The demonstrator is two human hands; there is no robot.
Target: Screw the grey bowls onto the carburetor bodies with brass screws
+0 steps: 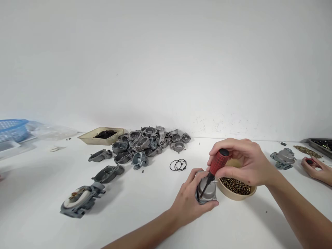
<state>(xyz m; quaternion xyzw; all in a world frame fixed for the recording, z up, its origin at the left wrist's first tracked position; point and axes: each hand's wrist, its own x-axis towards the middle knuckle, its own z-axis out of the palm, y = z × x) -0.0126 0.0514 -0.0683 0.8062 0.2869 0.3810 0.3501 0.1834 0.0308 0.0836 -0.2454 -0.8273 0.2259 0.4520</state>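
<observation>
– While the right hand (250, 166) closes its fingers round the red screwdriver (217, 165), where is the left?
– Left hand (187, 194): part-curled, gripping the metal housing (209, 189) directly below the driver.
– Step in hand?
– Likely screw-driving at the housing's rim; next move seems to call for a seated tip, firm left grip.
– Farther out?
– Bowl (234, 196) of brassy screws (234, 185) below the right fingers; black rings (175, 168) near the left fingertips.
</observation>
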